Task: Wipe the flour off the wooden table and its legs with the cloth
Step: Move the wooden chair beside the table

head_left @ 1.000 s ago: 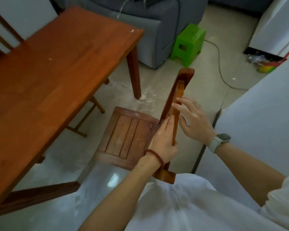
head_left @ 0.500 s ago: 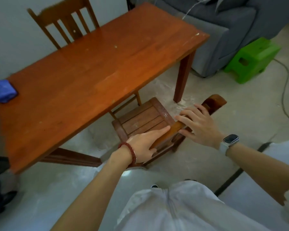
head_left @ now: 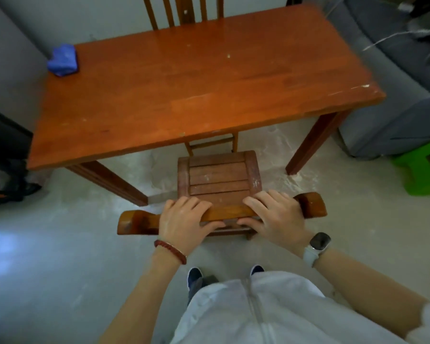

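Wooden table (head_left: 196,95) lay with long axis left-right, far long edge toward wall. Blue cloth (head_left: 62,60) sat bunched on far-left corner, untouched. White flecks marked right edge; flour dusted floor (head_left: 278,150) around right near leg (head_left: 308,145). Left hand (head_left: 184,222) and right hand (head_left: 276,217) gripped top rail of slatted chair (head_left: 219,180), blocking near edge. Second chair (head_left: 184,11) stood behind table.

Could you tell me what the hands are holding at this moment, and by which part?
Both the left hand and right hand grip the wooden chair by its top back rail.
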Demonstrator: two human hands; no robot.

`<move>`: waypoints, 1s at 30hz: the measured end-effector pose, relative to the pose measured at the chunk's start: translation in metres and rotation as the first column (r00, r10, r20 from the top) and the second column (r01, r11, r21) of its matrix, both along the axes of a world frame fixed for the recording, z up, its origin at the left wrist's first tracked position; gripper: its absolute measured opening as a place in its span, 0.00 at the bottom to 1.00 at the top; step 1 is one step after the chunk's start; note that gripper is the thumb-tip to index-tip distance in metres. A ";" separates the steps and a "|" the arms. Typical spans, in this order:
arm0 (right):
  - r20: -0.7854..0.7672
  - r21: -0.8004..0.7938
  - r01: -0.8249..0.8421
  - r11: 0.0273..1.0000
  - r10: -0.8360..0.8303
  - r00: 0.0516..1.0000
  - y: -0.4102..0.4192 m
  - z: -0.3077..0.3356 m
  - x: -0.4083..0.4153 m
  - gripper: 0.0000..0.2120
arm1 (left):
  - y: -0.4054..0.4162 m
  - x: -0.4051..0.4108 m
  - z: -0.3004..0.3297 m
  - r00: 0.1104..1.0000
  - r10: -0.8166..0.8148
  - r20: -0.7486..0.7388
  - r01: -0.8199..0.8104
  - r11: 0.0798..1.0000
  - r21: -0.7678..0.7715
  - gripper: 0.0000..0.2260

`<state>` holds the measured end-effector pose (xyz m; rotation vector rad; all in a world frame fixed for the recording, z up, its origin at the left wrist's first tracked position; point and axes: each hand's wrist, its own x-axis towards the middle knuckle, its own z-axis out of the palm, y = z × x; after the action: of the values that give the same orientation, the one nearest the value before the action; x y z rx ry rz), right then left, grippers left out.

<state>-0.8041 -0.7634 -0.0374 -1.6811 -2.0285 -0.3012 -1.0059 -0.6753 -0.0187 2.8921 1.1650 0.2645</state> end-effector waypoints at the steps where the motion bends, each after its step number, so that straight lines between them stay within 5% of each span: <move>1: -0.008 -0.007 -0.013 1.000 0.013 1.000 0.000 0.001 0.003 0.20 | -0.001 0.001 -0.003 1.000 0.013 0.011 -0.014 0.999 0.042 0.24; 30: 0.043 -0.039 -0.059 0.997 0.061 0.997 0.113 -0.001 0.103 0.20 | 0.090 0.093 -0.015 0.982 0.071 0.177 -0.108 0.972 0.208 0.24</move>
<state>-0.7014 -0.6500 -0.0386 -1.6463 -2.1251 -0.2837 -0.9130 -0.5853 -0.0334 2.9253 1.3143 0.6646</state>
